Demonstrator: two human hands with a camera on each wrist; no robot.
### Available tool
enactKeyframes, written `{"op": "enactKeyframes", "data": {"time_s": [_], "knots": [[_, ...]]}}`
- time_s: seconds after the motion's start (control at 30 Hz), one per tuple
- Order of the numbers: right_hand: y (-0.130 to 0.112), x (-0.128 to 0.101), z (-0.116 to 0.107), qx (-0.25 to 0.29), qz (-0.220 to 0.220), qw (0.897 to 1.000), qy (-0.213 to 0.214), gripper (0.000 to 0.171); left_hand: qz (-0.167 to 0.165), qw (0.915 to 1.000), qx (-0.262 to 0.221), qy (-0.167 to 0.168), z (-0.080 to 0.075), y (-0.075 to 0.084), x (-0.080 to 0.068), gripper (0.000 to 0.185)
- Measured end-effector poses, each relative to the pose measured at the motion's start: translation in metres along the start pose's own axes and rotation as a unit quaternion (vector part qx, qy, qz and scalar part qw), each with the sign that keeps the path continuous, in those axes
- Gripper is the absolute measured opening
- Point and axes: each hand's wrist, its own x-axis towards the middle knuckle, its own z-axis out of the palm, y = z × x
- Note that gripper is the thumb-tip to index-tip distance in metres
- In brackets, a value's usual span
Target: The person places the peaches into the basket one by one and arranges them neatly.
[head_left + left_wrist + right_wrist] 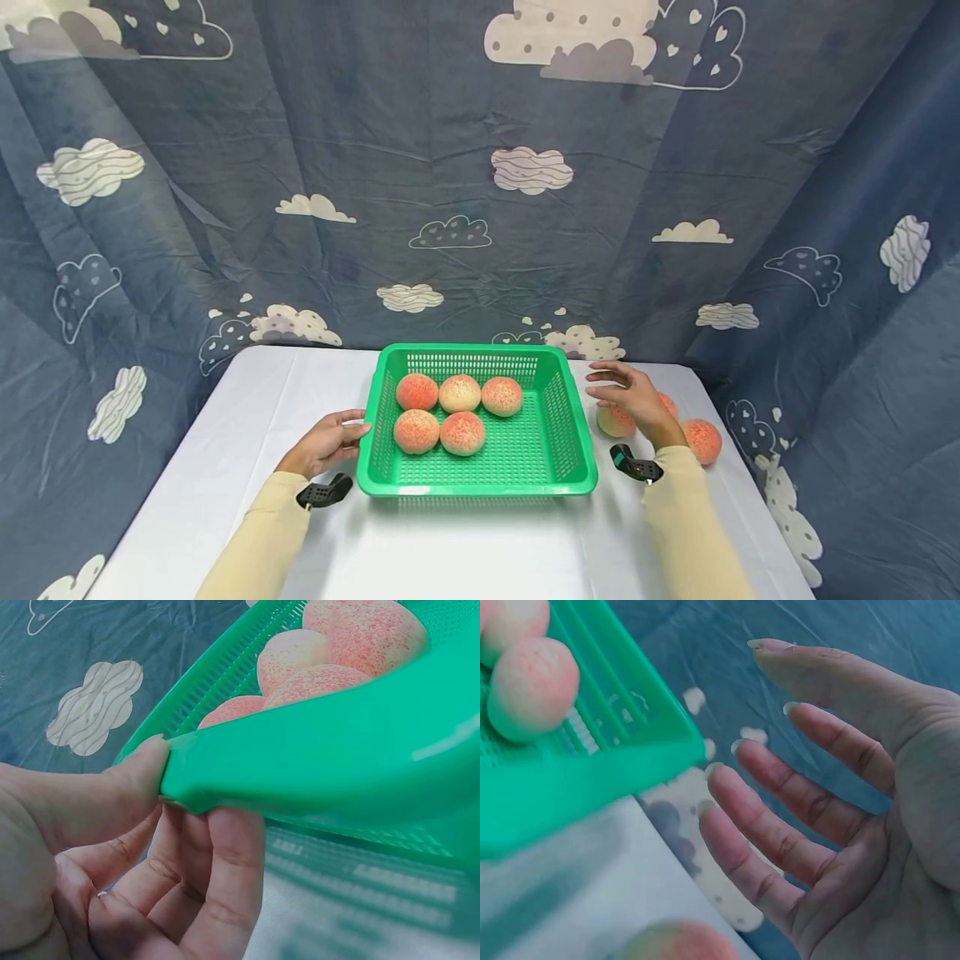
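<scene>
Five peaches: in your green basket (557, 417), three (459, 392) along the far row, two (439, 432) nearer you.
Basket: mid-table (247, 433), its right half bare.
Left hand (324, 444): you pinch the basket's left rim, thumb on top, fingers beneath.
Right hand (634, 398): fingers spread, holding nothing, above the loose peaches (702, 439) right of the basket.

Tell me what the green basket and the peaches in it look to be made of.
Green basket: moulded plastic by the look, glossy, with slotted walls and a perforated floor. Peaches: matt, evenly speckled pink over cream, all alike, so possibly foam or plastic imitations; real fruit cannot be ruled out. The left hand pinches the basket's rim.
</scene>
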Motion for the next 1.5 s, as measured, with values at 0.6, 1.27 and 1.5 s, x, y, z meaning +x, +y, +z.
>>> {"op": "enactKeyframes", "data": {"time_s": [0.6, 1.27, 1.5], "knots": [[0.023, -0.027, -0.071, -0.04, 0.082, 0.987, 0.133, 0.066, 0.006, 0.9998, -0.001, -0.018, -0.003, 0.0, 0.001, 0.052], [0.071, -0.053, -0.114, -0.082, 0.211, 0.957, 0.182, 0.078, 0.005, 0.9998, 0.0, -0.02, -0.002, 0.002, 0.0, 0.051], [0.093, -0.058, -0.113, -0.074, 0.228, 0.955, 0.174, 0.081, -0.001, 0.9999, -0.005, -0.01, -0.001, 0.002, -0.001, 0.051]]}}
